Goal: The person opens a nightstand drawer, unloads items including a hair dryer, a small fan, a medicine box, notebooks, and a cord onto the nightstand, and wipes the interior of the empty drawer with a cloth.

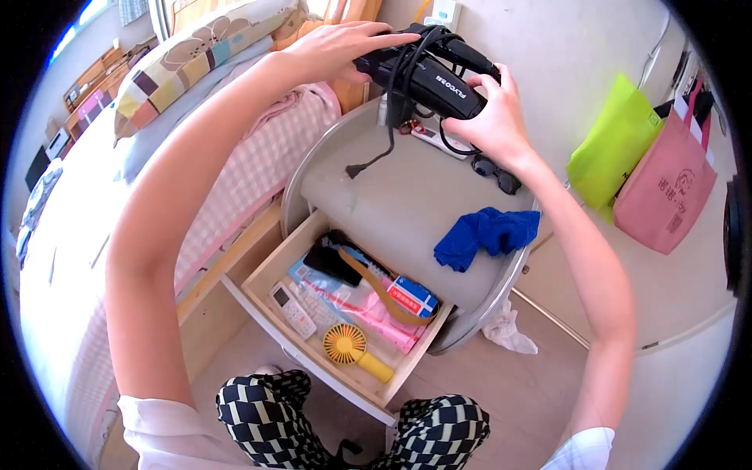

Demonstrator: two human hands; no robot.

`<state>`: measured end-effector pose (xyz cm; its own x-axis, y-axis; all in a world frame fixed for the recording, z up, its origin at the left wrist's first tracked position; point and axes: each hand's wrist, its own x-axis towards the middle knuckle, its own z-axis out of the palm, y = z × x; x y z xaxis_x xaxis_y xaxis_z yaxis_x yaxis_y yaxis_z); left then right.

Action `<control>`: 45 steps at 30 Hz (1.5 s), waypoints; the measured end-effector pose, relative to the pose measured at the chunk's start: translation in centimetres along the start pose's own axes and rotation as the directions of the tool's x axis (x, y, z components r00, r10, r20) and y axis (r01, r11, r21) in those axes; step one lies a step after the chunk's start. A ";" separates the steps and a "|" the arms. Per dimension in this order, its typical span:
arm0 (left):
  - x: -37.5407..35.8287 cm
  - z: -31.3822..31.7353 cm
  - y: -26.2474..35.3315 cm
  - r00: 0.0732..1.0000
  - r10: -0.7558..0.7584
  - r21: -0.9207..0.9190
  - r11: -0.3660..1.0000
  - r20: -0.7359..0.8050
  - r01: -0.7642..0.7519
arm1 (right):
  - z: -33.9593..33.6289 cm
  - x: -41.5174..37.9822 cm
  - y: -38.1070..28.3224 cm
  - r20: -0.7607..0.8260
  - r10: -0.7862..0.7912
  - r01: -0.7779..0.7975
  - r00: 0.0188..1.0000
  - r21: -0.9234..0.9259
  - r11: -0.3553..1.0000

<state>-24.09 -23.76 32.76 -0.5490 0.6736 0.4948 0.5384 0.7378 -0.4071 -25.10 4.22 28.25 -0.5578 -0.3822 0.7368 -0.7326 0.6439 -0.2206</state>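
Note:
A black FLYCO hair dryer (440,84), its cord wound around it, is held up over the grey nightstand top (352,188). At its left end my left hand (345,51) grips it with fingers over the top and thumb below. Round its right end my right hand (499,116) is closed. The cord's plug (356,170) dangles above the nightstand. Below, an open drawer (313,227) contains a yellow handheld fan (345,345), a white remote control (293,310), a tan strap (384,294), a blue-and-red box (413,298) and a black item (332,263).
A crumpled blue cloth (486,237) and dark sunglasses (496,174) lie on the nightstand's right side. The bed (227,188) stands at left. Green (615,149) and pink (664,184) bags hang at right. White tissue (509,327) lies on the floor.

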 end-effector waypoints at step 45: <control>-5.6 20.3 -0.5 0.928 -0.066 -0.177 0.974 0.367 0.139 | 16.4 -8.1 4.0 0.317 0.313 -0.280 0.895 -0.147 0.949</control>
<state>-34.22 -27.04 14.57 -0.7794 0.5923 0.2043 0.5613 0.8050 -0.1922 -29.85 -0.97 10.90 -0.8524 -0.3509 0.3876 -0.4817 0.8152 -0.3215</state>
